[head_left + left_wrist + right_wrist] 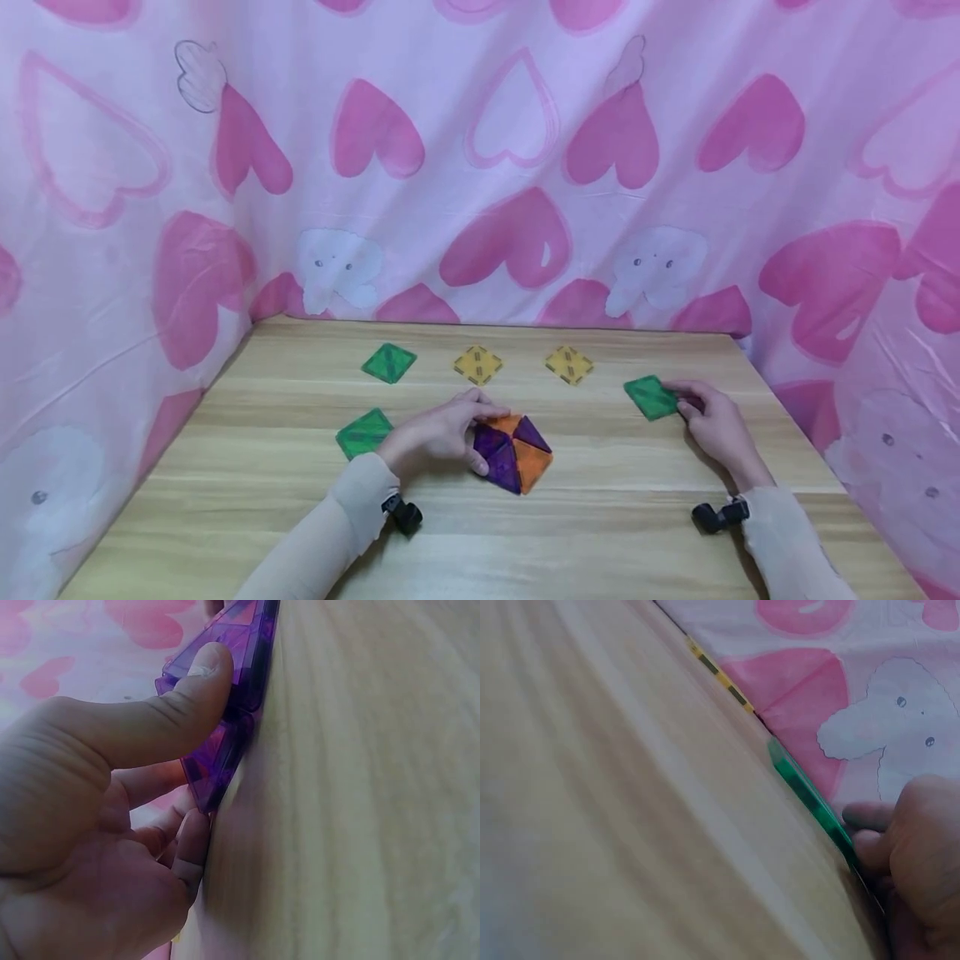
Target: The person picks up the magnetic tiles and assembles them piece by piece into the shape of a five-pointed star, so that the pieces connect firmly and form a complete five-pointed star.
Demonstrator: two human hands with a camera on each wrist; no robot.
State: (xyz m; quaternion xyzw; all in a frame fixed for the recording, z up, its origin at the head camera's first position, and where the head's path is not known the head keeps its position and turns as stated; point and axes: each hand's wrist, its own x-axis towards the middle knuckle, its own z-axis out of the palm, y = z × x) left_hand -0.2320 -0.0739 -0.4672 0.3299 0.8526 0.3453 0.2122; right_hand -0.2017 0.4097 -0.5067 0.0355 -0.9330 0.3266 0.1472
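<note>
A joined shape of purple and orange tiles (532, 465) lies near the middle of the table. Its left side is gripped by my left hand (438, 429); in the left wrist view the thumb of that hand (82, 825) presses on the purple tiles (244, 656), with fingertips at the edge beneath. At the right, my right hand (716, 425) pinches the right corner of a green square tile (649, 397). The right wrist view shows this green tile (810, 796) edge-on, low against the table, with the fingers of my right hand (926, 859) at its near end.
Two yellow square tiles (477, 365) (569, 365) lie toward the back of the wooden table (540, 542). Another green tile (388, 363) is at the back left, and one more green tile (363, 432) lies beside my left wrist. A pink heart-patterned curtain (420, 208) surrounds the back and sides.
</note>
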